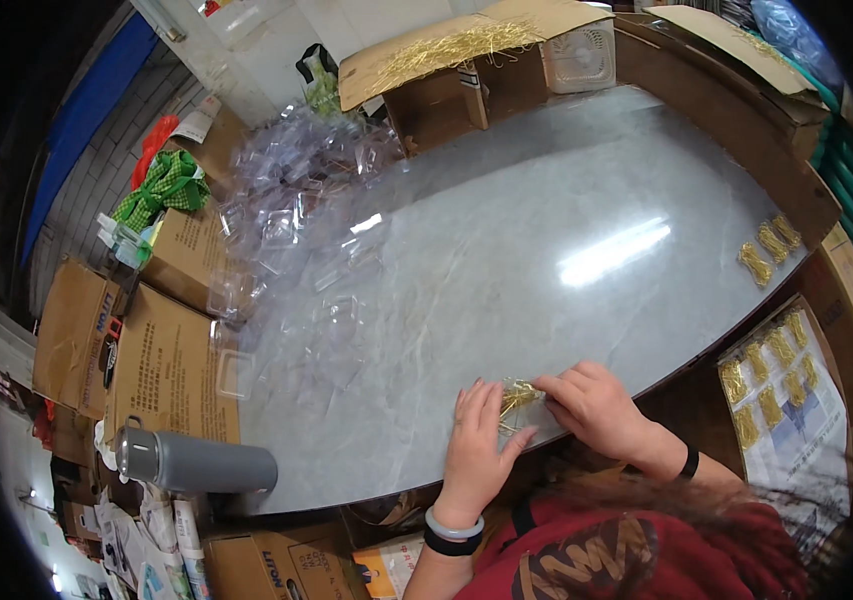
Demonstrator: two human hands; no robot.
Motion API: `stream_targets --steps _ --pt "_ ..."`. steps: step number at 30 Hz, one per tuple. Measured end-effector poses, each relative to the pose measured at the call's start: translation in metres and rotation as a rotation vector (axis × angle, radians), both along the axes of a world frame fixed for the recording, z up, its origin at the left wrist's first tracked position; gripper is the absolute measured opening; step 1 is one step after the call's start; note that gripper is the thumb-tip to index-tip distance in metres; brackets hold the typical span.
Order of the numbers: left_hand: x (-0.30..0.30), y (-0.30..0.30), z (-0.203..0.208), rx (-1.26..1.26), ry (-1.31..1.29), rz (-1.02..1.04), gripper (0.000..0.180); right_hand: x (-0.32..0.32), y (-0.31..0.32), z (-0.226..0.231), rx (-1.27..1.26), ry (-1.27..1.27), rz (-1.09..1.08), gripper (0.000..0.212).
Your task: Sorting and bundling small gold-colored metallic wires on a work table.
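A small bundle of thin gold wire strands [518, 397] lies at the near edge of the grey table, between my two hands. My left hand [476, 440] rests along its left side, with fingers stretched out, thumb apart and fingertips against the strands. From the right, my right hand [594, 408] pinches the bundle's end between curled fingers and thumb. Some loose strand ends show above my left thumb; the fingertips hide part of the bundle. Several similar gold bundles [754, 264] lie at the table's right edge.
More gold bundles [768, 405] lie in rows on a sheet to the right, below table level. Clear plastic boxes [291, 220] are heaped at the left. A grey bottle [211, 463] lies at the near left. Behind stands an open cardboard box [436, 112] topped with gold strands [461, 50].
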State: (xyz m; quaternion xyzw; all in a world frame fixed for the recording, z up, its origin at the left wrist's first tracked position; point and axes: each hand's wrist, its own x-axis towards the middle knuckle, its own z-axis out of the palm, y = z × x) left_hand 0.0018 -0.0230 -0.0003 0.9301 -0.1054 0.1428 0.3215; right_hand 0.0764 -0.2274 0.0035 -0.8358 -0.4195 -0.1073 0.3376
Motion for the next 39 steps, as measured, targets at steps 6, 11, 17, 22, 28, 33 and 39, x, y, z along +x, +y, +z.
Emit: stream_targets --steps 6,11,17,22,28,33,39 --pt "0.001 0.001 -0.008 0.031 -0.019 0.006 0.052 0.005 0.0 0.001 -0.051 -0.075 0.075 0.042" --pt "-0.002 0.009 -0.007 -0.006 0.009 -0.012 0.053 0.013 0.007 -0.001 -0.013 0.004 0.123 0.039" --pt "0.001 0.005 -0.005 -0.1 0.002 0.044 0.045 0.001 0.018 0.013 0.336 0.298 -0.183 0.056" --pt "0.0 0.005 -0.01 -0.157 0.0 0.092 0.034 -0.035 0.006 0.096 0.819 0.565 0.361 0.087" --pt "0.0 0.01 -0.025 -0.145 -0.021 0.098 0.036 -0.059 0.016 0.129 0.746 0.708 0.722 0.08" --pt "0.002 0.004 -0.019 -0.078 -0.004 0.077 0.041 -0.068 0.011 0.128 0.683 0.779 0.728 0.074" --pt "-0.002 0.008 -0.006 -0.076 0.056 0.007 0.06 -0.077 0.013 0.127 0.645 0.807 0.712 0.068"
